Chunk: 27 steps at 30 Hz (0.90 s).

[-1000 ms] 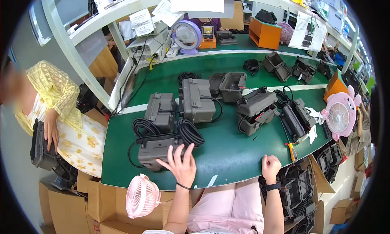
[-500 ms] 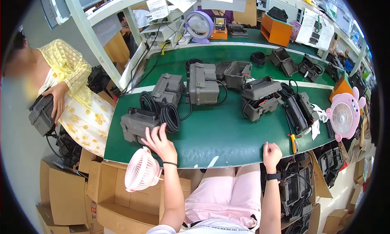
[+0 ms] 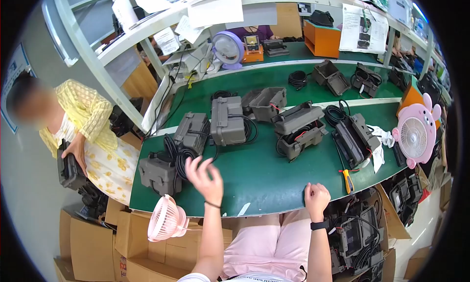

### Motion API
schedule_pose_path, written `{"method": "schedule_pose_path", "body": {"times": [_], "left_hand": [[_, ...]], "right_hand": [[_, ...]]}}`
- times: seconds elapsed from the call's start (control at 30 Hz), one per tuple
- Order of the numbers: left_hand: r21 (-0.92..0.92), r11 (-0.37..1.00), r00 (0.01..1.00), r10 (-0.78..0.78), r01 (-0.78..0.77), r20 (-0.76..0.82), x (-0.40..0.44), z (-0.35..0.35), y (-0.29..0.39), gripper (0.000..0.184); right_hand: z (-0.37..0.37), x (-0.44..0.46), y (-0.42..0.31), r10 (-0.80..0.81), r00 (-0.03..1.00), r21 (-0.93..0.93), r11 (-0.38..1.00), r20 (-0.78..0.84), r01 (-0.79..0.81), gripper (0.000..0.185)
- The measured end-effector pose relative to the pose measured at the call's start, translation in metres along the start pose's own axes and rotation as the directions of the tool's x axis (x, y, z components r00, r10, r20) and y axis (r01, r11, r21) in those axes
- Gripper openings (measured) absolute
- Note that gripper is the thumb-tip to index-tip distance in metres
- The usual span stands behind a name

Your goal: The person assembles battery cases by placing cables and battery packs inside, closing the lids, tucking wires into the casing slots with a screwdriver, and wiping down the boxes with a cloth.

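Note:
My left hand (image 3: 205, 178) is raised over the green bench with its fingers spread and holds nothing. Just left of it lies a coil of black cable (image 3: 183, 160). Beside that coil a closed grey plastic case (image 3: 160, 173) sits at the bench's left front corner. Two more closed cases, one grey case (image 3: 192, 131) and one larger case (image 3: 227, 123), stand behind. My right hand (image 3: 317, 198) rests on the front edge of the bench, fingers curled in and no object showing. A yellow-handled screwdriver (image 3: 348, 181) lies to its right.
Open grey cases (image 3: 299, 128) with wires stand on the bench (image 3: 264, 184). A small pink fan (image 3: 167, 218) is at the front edge, a pink animal-shaped fan (image 3: 415, 132) at right. Cartons (image 3: 142, 233) stand below. At left a person in yellow (image 3: 90, 110) holds a case.
My left hand has come off the front left case and moved right, its fingers now in the air. My right hand stays at the bench edge. The view has shifted; the person at left has moved.

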<state>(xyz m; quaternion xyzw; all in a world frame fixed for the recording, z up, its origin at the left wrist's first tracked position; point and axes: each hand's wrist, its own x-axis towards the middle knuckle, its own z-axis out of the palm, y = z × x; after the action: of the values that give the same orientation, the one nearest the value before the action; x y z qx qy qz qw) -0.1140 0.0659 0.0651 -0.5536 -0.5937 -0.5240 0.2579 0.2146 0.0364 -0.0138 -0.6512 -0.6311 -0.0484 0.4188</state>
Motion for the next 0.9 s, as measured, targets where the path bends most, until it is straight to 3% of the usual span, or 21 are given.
{"method": "schedule_pose_path", "body": {"times": [0.13, 0.23, 0.27, 0.37, 0.43, 0.5, 0.53, 0.57, 0.63, 0.7, 0.77, 0.87, 0.9], "left_hand": [[0.079, 0.982, 0.961, 0.151, -0.174, 0.230, 0.047, 0.057, 0.055, 0.042], [0.074, 0.932, 0.821, 0.272, -0.354, 0.502, 0.068, 0.101, 0.062, 0.047], [0.002, 0.920, 0.798, 0.339, -0.392, 0.499, 0.069, 0.121, 0.058, 0.049], [-0.254, 0.945, 0.832, 0.306, -0.206, 0.463, 0.082, 0.169, 0.064, 0.046], [-0.289, 0.953, 0.796, 0.248, -0.096, 0.552, 0.100, 0.198, 0.066, 0.044], [-0.281, 0.951, 0.736, 0.096, 0.132, 0.670, 0.113, 0.234, 0.061, 0.050], [-0.221, 0.951, 0.638, 0.033, 0.217, 0.769, 0.116, 0.264, 0.045, 0.070], [-0.100, 0.981, 0.539, -0.005, 0.165, 0.842, 0.116, 0.277, 0.039, 0.089], [0.085, 0.996, 0.198, -0.078, -0.027, 0.977, 0.118, 0.284, 0.050, 0.097], [0.081, 0.989, 0.122, -0.066, -0.123, 0.990, 0.118, 0.302, 0.048, 0.085], [0.100, 0.995, 0.378, -0.100, 0.019, 0.921, 0.097, 0.316, 0.043, 0.072], [0.023, 0.996, 0.521, -0.066, 0.087, 0.851, 0.111, 0.299, 0.052, 0.058], [-0.020, 1.000, 0.573, 0.013, 0.006, 0.819, 0.119, 0.295, 0.049, 0.071]], "right_hand": [[-0.002, 0.000, -0.001, -0.005, 1.000, -0.007, 1.000, 0.007, 0.005, 0.032], [-0.004, 0.001, -0.001, 0.003, 1.000, 0.000, 1.000, 0.010, -0.003, 0.032], [-0.004, 0.001, -0.001, 0.007, 1.000, 0.004, 1.000, 0.013, -0.007, 0.031], [-0.004, 0.004, -0.003, -0.002, 1.000, 0.001, 1.000, 0.004, 0.002, 0.030], [-0.003, 0.001, -0.002, -0.006, 1.000, -0.002, 1.000, 0.009, 0.006, 0.030], [-0.003, 0.001, -0.002, 0.009, 1.000, -0.010, 1.000, 0.009, -0.009, 0.031], [-0.003, 0.001, -0.002, 0.012, 1.000, -0.011, 1.000, 0.011, -0.012, 0.032], [-0.002, 0.001, -0.002, 0.012, 1.000, -0.011, 1.000, 0.015, -0.012, 0.032], [0.000, 0.000, 0.001, 0.010, 1.000, -0.004, 1.000, 0.007, -0.010, 0.033], [0.001, 0.000, 0.003, 0.009, 1.000, 0.004, 1.000, 0.006, -0.009, 0.033], [0.001, 0.001, 0.001, 0.004, 1.000, 0.010, 1.000, -0.006, -0.004, 0.033], [-0.001, 0.003, 0.001, 0.004, 1.000, 0.017, 1.000, -0.010, -0.004, 0.033], [-0.002, 0.003, 0.000, 0.005, 1.000, 0.019, 1.000, -0.012, -0.005, 0.033]]}}
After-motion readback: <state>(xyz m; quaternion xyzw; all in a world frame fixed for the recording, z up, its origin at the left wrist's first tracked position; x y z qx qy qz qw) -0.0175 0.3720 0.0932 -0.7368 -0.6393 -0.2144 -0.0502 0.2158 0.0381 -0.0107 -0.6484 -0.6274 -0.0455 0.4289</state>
